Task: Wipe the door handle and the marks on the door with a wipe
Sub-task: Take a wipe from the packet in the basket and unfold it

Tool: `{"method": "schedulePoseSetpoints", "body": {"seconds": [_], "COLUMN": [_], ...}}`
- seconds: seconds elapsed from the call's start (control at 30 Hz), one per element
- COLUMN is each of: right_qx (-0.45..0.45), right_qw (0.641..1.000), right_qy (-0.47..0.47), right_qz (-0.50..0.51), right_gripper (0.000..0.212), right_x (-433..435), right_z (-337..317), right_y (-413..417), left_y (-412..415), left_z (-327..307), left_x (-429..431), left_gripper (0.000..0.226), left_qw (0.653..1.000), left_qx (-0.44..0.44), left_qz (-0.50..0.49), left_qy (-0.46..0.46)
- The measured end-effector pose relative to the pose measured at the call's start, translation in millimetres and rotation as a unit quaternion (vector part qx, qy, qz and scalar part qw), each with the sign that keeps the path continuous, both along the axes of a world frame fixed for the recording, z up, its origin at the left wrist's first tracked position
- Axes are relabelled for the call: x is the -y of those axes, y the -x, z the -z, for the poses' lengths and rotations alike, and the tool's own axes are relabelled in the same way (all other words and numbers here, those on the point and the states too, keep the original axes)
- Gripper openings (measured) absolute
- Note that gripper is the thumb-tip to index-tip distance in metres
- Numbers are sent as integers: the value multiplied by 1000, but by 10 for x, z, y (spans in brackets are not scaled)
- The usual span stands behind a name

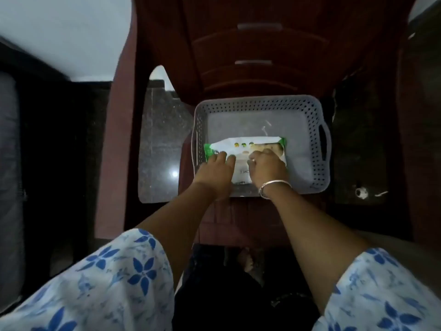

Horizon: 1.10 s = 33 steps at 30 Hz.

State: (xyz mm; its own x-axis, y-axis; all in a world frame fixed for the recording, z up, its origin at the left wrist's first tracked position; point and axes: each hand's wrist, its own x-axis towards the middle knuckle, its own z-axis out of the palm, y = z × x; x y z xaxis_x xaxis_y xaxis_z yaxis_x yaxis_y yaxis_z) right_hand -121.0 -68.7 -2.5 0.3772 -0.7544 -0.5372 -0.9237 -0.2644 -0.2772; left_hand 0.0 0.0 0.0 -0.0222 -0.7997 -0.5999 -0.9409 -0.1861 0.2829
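A white and green pack of wipes [241, 145] lies in a grey perforated basket [317, 139] on the seat of a dark red plastic chair [253, 218]. My left hand [216, 172] rests on the pack's left part with fingers laid flat, holding it down. My right hand [267, 169], with a silver bangle at the wrist, has its fingers curled on the pack's middle, where the flap seems to be; what the fingertips pinch is hidden. No door or door handle is in view.
The chair's back [257, 48] rises behind the basket. Dark speckled floor [162, 144] shows through the chair's left arm gap. A small white object [361, 192] lies on the floor at right. Dark furniture [47, 151] stands at left.
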Motion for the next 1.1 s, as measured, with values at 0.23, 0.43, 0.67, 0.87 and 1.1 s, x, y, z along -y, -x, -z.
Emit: {"method": "schedulePoseSetpoints", "body": {"seconds": [0.23,0.43,0.67,0.87,1.1], "right_qx": [-5,80,107,239,348], "right_qw": [999,995,993,936,821], "right_qy": [26,40,48,83,21], "right_qz": [-30,-46,7,245,451], "right_gripper": [24,27,13,11,25], "right_x": [137,76,41,22,66], "right_z": [472,652,701,547,267], "right_y": [-68,10,-32,-7,30], "left_y": [44,76,74,57,98], "left_z": [442,625,631,529,230], "left_x": [148,38,24,19,27], "left_gripper": [67,68,69,71,67], "left_qw": [993,990,988,988,958], "left_qx": [-15,-9,-19,-23,-97], "left_qz": [-103,-109,-122,-135,-250], "left_qy": [53,87,96,73,104]}}
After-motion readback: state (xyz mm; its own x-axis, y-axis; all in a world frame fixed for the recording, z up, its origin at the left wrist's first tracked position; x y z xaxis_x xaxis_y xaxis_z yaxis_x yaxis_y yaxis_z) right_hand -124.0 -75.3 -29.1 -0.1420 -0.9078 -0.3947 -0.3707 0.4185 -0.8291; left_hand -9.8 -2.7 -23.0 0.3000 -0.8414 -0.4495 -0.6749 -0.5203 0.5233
